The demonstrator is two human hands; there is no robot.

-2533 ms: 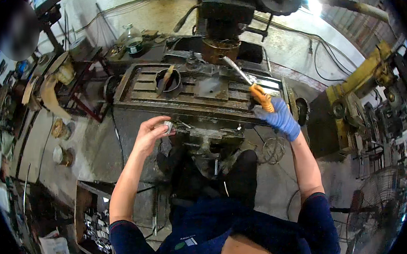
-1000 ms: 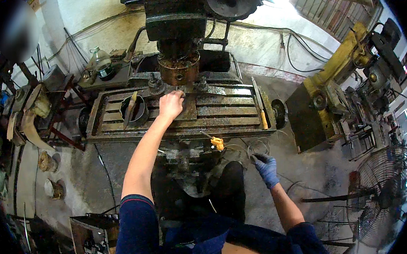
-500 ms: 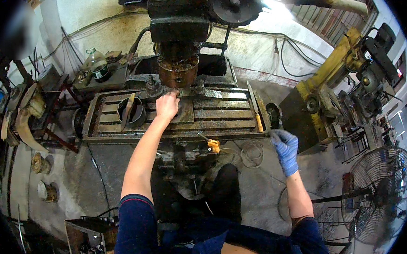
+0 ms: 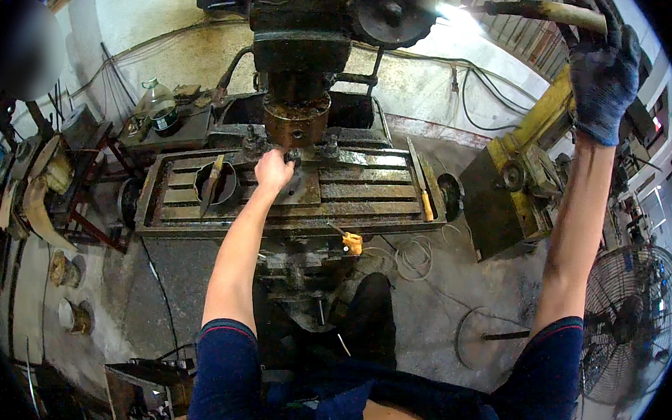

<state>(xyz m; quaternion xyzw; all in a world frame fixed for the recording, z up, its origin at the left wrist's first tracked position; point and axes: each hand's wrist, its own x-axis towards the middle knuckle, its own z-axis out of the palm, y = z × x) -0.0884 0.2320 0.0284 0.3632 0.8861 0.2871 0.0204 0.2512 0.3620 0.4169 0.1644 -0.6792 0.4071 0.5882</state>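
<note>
My bare left hand (image 4: pixel 273 171) is closed just below the rusty round spindle head (image 4: pixel 297 120) of a milling machine. A small dark part shows at its thumb; what the fingers hold I cannot make out. My right hand (image 4: pixel 606 70), in a dark blue-grey glove, is raised at the upper right with its fingers spread. It is at the worn end of a lever handle (image 4: pixel 547 14), some fingers showing beyond it; whether they touch it I cannot tell. Under my left hand lies the slotted machine table (image 4: pixel 373 193).
A black pot (image 4: pixel 228 192) with a brush across it stands on the table's left. A yellow-handled file-like tool (image 4: pixel 425 197) lies along its right end. An orange-yellow tool (image 4: pixel 352 244) sits at the front edge. A large fan (image 4: pixel 628 323) stands at the right.
My right hand has risen from beside the table's right front corner to the lever handle at the upper right. My left hand has stayed under the spindle, and a dark part now shows beside its thumb.
</note>
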